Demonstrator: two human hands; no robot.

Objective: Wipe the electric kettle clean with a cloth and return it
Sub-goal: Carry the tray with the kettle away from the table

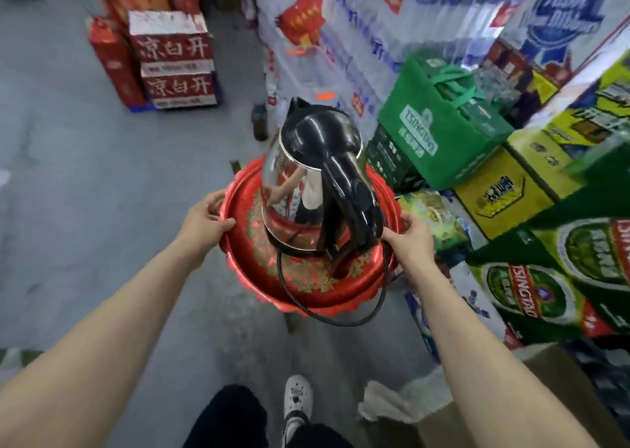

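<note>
Red tray point(308, 297) rim gripped by both hands, kettle point(317, 181) aboard, seemingly boxes point(504, 192) alongside.

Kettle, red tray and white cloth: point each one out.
kettle point(289, 188): head view, on its shiny steel side.
red tray point(327, 296): head view, on its bare near rim.
white cloth point(381, 403): head view, on its crumpled middle, lower right.

Both hands grip a red tray point(327, 297): left hand point(208, 221) on its left edge, right hand point(410, 238) on its right. A shiny kettle point(306, 178) stands on it.
</note>
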